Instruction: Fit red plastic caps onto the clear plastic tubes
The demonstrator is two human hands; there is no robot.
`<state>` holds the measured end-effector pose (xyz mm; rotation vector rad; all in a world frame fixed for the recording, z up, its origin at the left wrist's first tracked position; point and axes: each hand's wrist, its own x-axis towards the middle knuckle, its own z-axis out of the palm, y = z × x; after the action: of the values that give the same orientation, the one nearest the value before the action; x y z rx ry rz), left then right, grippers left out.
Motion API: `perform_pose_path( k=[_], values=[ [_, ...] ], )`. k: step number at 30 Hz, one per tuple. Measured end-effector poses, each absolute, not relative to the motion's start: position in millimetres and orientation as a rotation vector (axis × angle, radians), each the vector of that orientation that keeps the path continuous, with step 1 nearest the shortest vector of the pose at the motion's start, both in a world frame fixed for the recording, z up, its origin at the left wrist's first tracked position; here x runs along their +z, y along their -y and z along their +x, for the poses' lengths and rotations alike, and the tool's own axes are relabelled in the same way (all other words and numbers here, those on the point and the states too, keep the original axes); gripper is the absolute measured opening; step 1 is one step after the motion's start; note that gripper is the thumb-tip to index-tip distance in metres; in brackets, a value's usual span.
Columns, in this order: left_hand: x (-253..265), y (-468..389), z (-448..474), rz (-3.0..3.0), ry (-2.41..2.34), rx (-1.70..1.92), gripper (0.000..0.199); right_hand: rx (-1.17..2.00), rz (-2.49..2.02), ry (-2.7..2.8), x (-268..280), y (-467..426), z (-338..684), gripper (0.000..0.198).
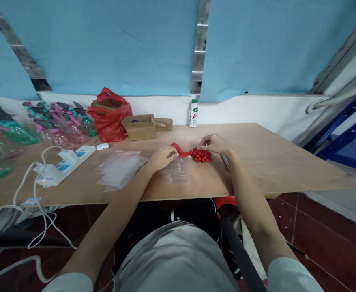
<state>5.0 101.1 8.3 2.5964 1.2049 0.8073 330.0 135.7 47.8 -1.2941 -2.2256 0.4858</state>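
On the wooden table lies a heap of small glossy red pieces (201, 155), with a thinner line of them trailing left toward my left hand (163, 158). The fingers of that hand are bent and close together at the left end of the line; what they hold is too small to make out. Just behind the heap is my right hand (214, 143), its fingers curled toward the thumb, and anything between them is hidden. Thin clear sticks or tubes (178, 172) lie side by side in front of the red pieces, close to my left hand.
Clear plastic bags (120, 170) lie fanned out left of my left arm. Beyond them are a white power strip (64, 166) with cables, a white case (102, 146) and several spray bottles (65, 125). A red bag (109, 121), cardboard box (140, 129) and white bottle (193, 113) stand behind.
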Motion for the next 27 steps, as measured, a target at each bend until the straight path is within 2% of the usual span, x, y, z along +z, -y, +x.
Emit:
perform_pose_path(
  k=[7,17,23,27],
  values=[
    [5,-107,3,2.598,-1.344,0.853,0.029,0.370,-1.291,2.237,48,-135,327,0.038],
    [2,-108,1,2.611,-1.463,0.795,0.032,0.014,-1.091,2.266,42,-130,296,0.022],
    [1,-109,1,2.586,-1.469,0.770,0.029,-0.149,-0.974,2.622,43,-113,263,0.020],
    [1,-108,1,2.576,-1.449,0.772,0.027,-0.230,-1.018,2.729,42,-103,248,0.011]
  ],
)
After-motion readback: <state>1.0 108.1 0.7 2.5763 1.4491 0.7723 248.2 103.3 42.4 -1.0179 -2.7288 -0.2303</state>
